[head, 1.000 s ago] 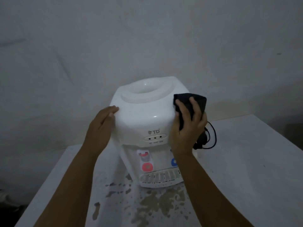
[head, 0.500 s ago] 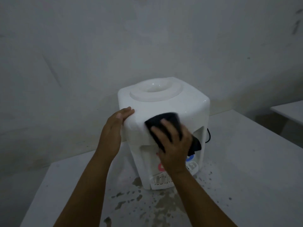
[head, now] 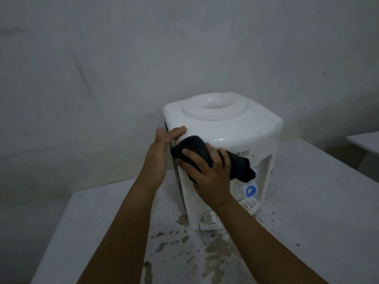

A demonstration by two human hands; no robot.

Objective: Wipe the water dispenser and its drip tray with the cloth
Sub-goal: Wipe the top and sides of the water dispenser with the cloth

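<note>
A white tabletop water dispenser [head: 235,128] stands on a pale table [head: 320,201], turned so its front faces right. My right hand [head: 207,173] presses a black cloth [head: 196,148] flat against the dispenser's front left corner, below the top. One end of the cloth hangs over the tap recess. My left hand [head: 164,144] rests flat against the dispenser's left edge, fingers on the upper corner. The blue tap [head: 250,190] shows below the cloth. The drip tray [head: 249,206] is partly hidden behind my right wrist.
Wet dark splotches [head: 207,247] spread over the table in front of the dispenser. A plain grey wall [head: 143,58] rises close behind. The corner of another pale surface [head: 365,144] shows at the right edge.
My right hand has slid the cloth from the dispenser's right shoulder across the front to its left corner. The dispenser now faces more to the right. My left hand stays on its left side.
</note>
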